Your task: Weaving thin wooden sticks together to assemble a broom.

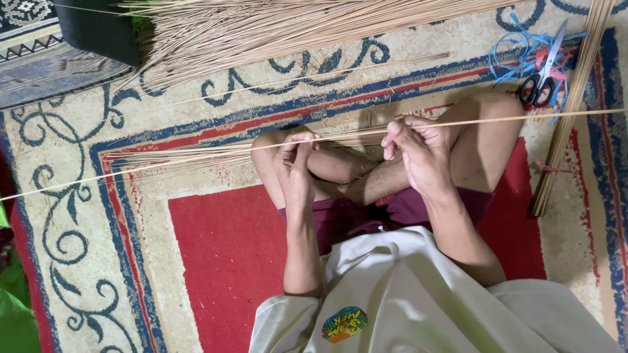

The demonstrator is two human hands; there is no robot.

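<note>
I sit cross-legged on a patterned carpet (pixel 216 261). My left hand (pixel 296 160) and my right hand (pixel 418 147) both pinch one long thin pale stick (pixel 196 155) that runs across the whole view from left to right, above my knees. Under it a flat bundle of similar thin sticks (pixel 183 157) lies across my legs and out to the left. My fingers are closed around the single stick, thumbs on top.
A big loose pile of pale sticks (pixel 281 26) lies at the top. Black-handled scissors (pixel 541 78) rest on blue plastic string (pixel 517 55) at top right. A tied bundle of sticks (pixel 569 111) runs down the right side. A dark object (pixel 98 29) sits top left.
</note>
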